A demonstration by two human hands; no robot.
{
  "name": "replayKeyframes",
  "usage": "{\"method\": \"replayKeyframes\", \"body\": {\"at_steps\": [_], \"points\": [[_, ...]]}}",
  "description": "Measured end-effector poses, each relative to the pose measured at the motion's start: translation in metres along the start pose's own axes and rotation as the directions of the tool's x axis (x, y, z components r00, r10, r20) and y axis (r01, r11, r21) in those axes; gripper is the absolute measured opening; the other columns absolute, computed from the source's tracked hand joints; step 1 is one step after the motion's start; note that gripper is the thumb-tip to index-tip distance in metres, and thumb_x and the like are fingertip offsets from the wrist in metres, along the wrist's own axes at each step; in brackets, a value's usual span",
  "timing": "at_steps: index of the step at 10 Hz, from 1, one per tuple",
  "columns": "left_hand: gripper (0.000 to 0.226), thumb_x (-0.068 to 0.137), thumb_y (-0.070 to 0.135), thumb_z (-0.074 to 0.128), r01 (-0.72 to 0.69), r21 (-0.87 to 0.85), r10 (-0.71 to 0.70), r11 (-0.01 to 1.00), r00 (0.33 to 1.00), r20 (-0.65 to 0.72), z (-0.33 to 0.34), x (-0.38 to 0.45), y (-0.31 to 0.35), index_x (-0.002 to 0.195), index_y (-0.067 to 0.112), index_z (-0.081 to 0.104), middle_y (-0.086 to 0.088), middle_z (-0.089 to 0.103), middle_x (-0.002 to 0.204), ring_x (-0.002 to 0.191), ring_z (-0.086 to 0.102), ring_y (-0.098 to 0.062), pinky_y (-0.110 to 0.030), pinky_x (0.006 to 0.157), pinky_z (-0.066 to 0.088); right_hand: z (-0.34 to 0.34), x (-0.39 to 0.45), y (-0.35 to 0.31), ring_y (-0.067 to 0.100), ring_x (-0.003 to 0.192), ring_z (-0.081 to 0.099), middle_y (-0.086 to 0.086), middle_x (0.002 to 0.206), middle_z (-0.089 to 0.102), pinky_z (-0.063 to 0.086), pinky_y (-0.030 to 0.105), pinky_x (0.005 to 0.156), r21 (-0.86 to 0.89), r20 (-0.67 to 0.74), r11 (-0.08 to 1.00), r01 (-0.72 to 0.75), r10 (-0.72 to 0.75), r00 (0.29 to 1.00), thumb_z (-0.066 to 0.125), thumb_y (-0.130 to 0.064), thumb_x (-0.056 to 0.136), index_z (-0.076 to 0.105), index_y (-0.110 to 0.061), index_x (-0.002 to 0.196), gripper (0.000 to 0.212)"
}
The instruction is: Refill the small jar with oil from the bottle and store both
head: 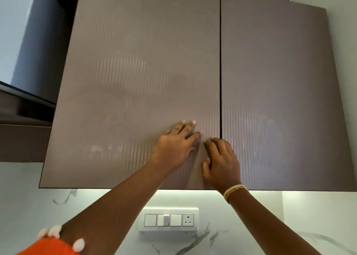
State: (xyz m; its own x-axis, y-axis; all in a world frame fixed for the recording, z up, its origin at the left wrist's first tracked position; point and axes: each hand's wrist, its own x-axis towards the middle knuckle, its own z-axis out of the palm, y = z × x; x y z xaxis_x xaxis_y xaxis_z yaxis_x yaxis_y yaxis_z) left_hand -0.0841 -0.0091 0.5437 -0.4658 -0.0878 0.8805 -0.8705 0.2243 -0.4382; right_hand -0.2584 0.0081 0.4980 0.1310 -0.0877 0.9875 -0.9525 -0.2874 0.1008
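Pressing my left hand (173, 148) flat, fingers (191, 126) spread, on the left cupboard door (135, 71); my right hand (222, 164) curls its fingers at that door's edge beside the gap, probably working it. Jar and bottle aren't visible, perhaps inside.

View: one wide-angle camera worn on the head; there is no second view to share with.
Facing: forward and tilted upward at a wall cupboard (146, 77), whose two closed doors fill most of the frame.
Nearness: close, within arm's reach; both forearms rise from the bottom edge to the doors.
Lower frame: a marble wall (318, 216) and a switch plate (168, 219) sit below the cupboard's underside.
Distortion: straight edges bow toward the frame's borders.
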Motion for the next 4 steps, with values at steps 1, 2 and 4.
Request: {"method": "replayKeyframes", "body": {"at_steps": [1,2,4], "points": [[0.049,0.092,0.044,0.055,0.002,0.007,-0.002,1.000,1.000,-0.021,0.009,-0.002,-0.001,0.140,0.034,0.047,0.000,0.043,0.151,0.135,0.045,-0.024,-0.041,0.088,0.054,0.004,0.000,-0.001,0.029,0.112,0.054,0.013,0.119,0.060,0.051,0.039,0.093,-0.011,0.018,1.000,-0.018,0.018,1.000,0.057,-0.020,0.072,0.060,-0.008,0.118,0.048],[0.050,0.096,0.043,0.048,-0.001,0.009,0.001,1.000,1.000,0.017,0.009,-0.007,0.000,0.144,0.032,0.040,-0.001,0.037,0.154,0.139,0.040,-0.026,-0.043,0.094,0.050,0.001,-0.004,0.000,0.031,0.115,0.052,0.014,0.124,0.058,0.049,0.040,0.097,-0.076,0.066,0.997,-0.009,0.014,0.998,0.054,-0.024,0.073,0.058,-0.008,0.122,0.051],[0.063,0.095,0.045,0.042,-0.031,-0.014,0.033,0.999,0.979,0.203,-0.018,-0.010,0.008,0.152,0.030,0.020,-0.006,0.011,0.162,0.149,0.014,-0.028,-0.053,0.112,0.030,-0.015,0.004,-0.004,0.032,0.122,0.049,0.013,0.133,0.054,0.040,0.046,0.104,-0.215,0.272,0.975,0.063,-0.002,0.962,0.047,-0.036,0.079,0.052,-0.013,0.128,0.055]]}}
